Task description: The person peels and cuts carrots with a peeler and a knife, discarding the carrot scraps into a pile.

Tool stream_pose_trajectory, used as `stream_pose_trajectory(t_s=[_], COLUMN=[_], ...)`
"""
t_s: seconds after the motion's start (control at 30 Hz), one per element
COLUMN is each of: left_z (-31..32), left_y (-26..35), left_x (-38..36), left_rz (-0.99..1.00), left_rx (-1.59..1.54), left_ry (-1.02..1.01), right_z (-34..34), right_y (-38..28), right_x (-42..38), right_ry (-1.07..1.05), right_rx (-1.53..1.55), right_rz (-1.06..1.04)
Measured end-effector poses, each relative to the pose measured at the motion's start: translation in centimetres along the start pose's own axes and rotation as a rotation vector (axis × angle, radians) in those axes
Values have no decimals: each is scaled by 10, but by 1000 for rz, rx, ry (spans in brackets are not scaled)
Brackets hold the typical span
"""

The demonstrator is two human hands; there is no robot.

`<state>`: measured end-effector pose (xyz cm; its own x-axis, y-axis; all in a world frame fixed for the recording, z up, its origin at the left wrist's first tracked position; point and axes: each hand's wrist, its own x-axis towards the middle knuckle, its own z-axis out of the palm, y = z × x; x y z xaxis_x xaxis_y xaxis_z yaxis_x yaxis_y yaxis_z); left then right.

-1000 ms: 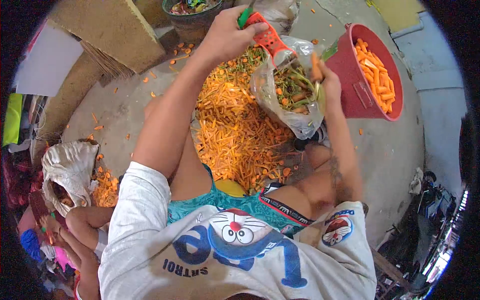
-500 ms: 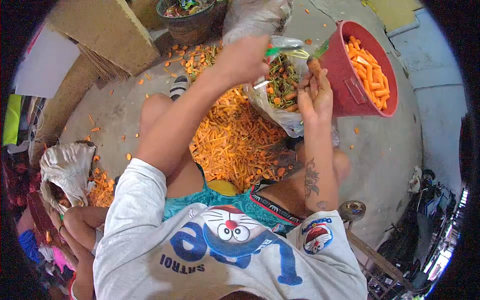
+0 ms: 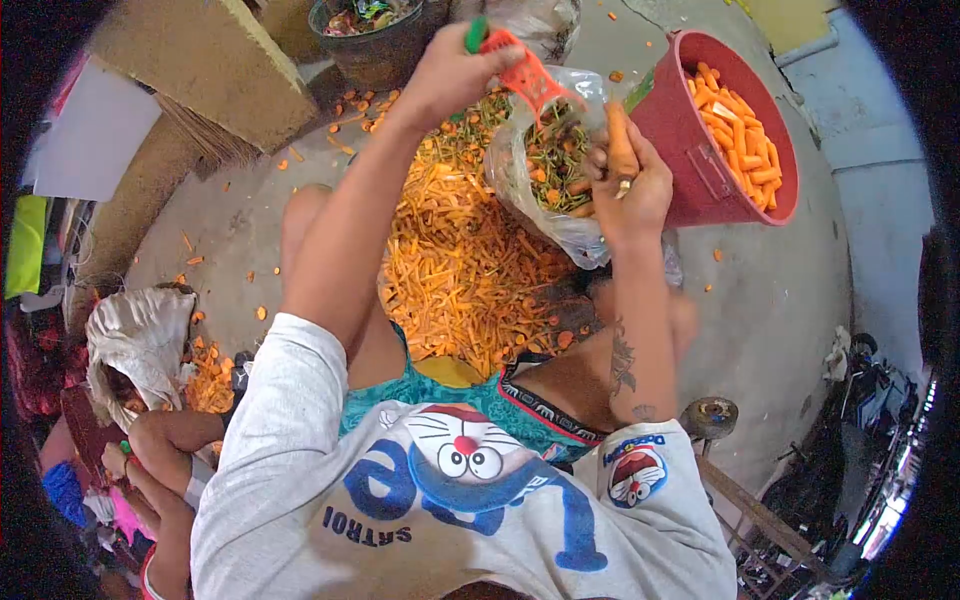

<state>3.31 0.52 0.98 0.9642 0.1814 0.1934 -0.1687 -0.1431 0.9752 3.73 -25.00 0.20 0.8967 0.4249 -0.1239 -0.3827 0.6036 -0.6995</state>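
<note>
My left hand (image 3: 452,72) is closed around a peeler (image 3: 533,84) with an orange head and a green end that sticks out above my fist. My right hand (image 3: 643,196) grips a carrot (image 3: 620,142), which stands nearly upright with its narrow end away from me. Peeler and carrot are a little apart. Below them an open clear plastic bag (image 3: 513,190) holds unpeeled carrots and green stems. Orange peelings (image 3: 450,270) lie in a heap on the floor between my legs.
A red bucket (image 3: 690,180) of peeled carrots leans at the right. A dark bin (image 3: 370,55) stands at the back. Another person's hand (image 3: 117,460) shows at lower left, near a white sack (image 3: 140,330). A metal frame (image 3: 750,510) is at lower right.
My left hand has moved up and left, drawing the peeler away from the carrot and turning its orange head into view. My right hand has tilted the carrot, which now shows more orange.
</note>
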Motion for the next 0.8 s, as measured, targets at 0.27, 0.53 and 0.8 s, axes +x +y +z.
stream_pose_trajectory(t_s=[0.27,0.53,0.8], left_z=[32,22,-7], left_y=[11,9,-7], left_x=[-18,-18,4], left_rz=[306,180,106], left_rx=[-118,30,-238], left_ry=[-131,17,252], right_z=[42,27,20], right_y=[11,11,2], right_x=[-20,-17,-16], right_ry=[178,-60,-255], right_rx=[-149,-87,-95], right_rz=[66,159,175])
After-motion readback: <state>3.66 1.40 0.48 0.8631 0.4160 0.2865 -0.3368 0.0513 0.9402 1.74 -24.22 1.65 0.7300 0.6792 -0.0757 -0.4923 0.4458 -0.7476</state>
